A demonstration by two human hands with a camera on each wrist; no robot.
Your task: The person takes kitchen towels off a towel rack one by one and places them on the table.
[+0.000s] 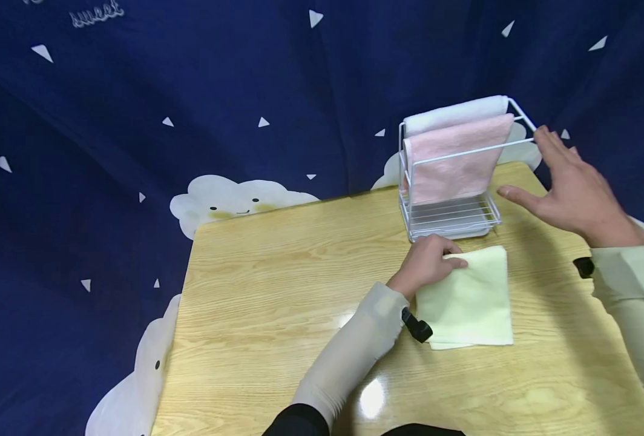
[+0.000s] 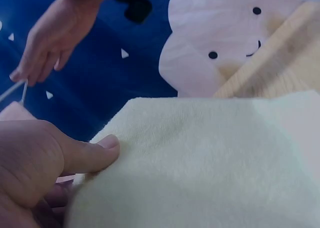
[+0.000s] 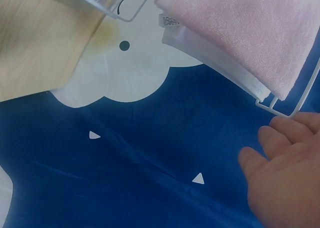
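My left hand [image 1: 430, 261] pinches the top left corner of a folded pale yellow towel [image 1: 471, 303], thumb on top; in the left wrist view the towel [image 2: 200, 158] fills the lower part. Just behind it stands a white wire towel rack [image 1: 453, 229] with a pink towel [image 1: 455, 160] and, farther back, a white towel [image 1: 458, 114] draped over its bars. My right hand [image 1: 580, 188] is at the rack's upper right corner, fingers extended. In the right wrist view its fingertips are at the rack's bar end [image 3: 286, 115]; whether they press on it I cannot tell.
A wooden table [image 1: 278, 290] carries the rack near its back right edge. Behind and to the left hangs a dark blue curtain [image 1: 278, 72] with white triangles and clouds. A white tray [image 1: 453, 212] forms the rack's base.
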